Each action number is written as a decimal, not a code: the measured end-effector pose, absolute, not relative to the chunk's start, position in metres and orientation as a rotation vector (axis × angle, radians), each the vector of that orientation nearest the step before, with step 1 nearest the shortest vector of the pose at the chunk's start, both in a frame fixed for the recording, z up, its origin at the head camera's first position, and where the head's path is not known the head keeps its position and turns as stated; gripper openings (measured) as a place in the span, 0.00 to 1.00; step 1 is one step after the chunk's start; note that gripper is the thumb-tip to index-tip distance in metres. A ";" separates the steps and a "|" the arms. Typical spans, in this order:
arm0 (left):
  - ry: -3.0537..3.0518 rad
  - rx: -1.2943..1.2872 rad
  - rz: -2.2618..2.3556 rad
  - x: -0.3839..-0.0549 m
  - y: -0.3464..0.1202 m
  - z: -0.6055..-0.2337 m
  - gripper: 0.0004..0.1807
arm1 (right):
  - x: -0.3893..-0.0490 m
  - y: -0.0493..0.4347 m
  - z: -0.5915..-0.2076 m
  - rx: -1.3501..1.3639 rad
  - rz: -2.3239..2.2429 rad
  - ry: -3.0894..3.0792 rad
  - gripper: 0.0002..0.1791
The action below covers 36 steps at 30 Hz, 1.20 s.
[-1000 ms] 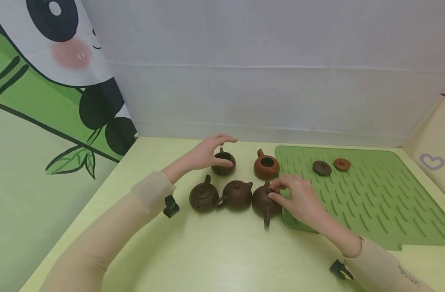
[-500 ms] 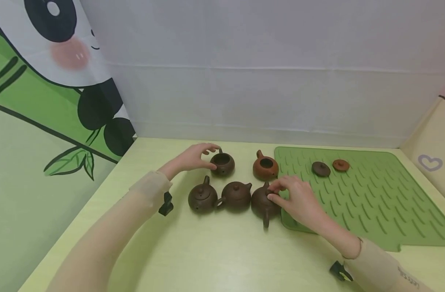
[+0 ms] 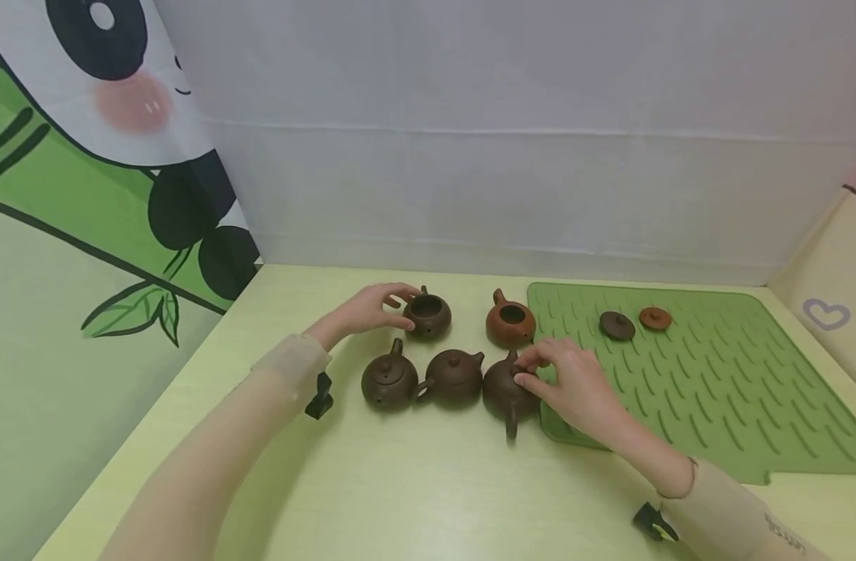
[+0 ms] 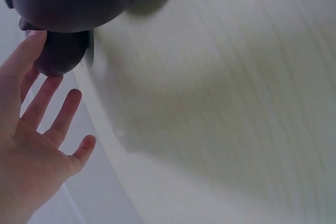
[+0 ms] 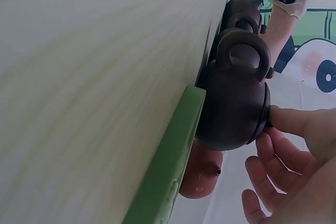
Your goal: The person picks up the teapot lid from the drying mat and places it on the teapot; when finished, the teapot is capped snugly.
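My left hand (image 3: 368, 309) holds the side of a dark brown teapot (image 3: 431, 323) that stands without a lid at the back, thumb near its spout and fingers toward its handle. In the left wrist view the thumb and fingertips meet this pot, while the outer fingers hang free. With thumb and index finger, my right hand (image 3: 574, 383) pinches the knob of the lid (image 5: 260, 114) seated on the right front dark teapot (image 3: 501, 396). Beside that pot stand a middle dark teapot (image 3: 454, 380) and a left dark teapot (image 3: 389, 383), both lidded.
A reddish-brown teapot (image 3: 507, 333), lidless, stands at the back by the green mat (image 3: 695, 382). Two loose lids lie on the mat, a dark lid (image 3: 617, 326) and a reddish lid (image 3: 656, 319). A white curtain (image 3: 512, 202) rises behind the table.
My left hand has come down and left from above the lidless dark teapot to its side, and has taken hold of it. The right hand has stayed on the lid knob.
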<state>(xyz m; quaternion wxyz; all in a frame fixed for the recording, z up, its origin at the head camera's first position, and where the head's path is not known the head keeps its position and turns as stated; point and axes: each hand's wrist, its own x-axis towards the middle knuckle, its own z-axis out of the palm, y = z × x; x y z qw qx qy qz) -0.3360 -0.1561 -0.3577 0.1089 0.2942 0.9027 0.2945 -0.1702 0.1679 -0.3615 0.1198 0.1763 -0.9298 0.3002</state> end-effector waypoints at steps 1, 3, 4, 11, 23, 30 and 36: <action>2.647 0.864 0.877 -0.336 -0.156 -0.358 0.35 | -0.170 0.168 -0.362 0.517 0.877 -2.717 0.06; 2.631 0.863 0.897 -0.336 -0.157 -0.358 0.35 | -0.171 0.168 -0.362 0.524 0.878 -2.721 0.06; 2.624 0.861 0.907 -0.336 -0.157 -0.358 0.35 | -0.172 0.169 -0.362 0.529 0.882 -2.728 0.06; 2.589 0.874 0.961 -0.339 -0.157 -0.363 0.35 | -0.180 0.180 -0.354 0.555 0.970 -2.812 0.09; 2.563 0.901 1.005 -0.340 -0.156 -0.365 0.35 | -0.196 0.215 -0.335 0.559 0.874 -2.741 0.14; 2.554 0.881 0.999 -0.338 -0.155 -0.362 0.35 | -0.205 0.236 -0.332 0.522 0.822 -2.728 0.14; 2.557 0.835 0.979 -0.336 -0.154 -0.360 0.35 | -0.216 0.252 -0.332 0.456 0.901 -2.779 0.15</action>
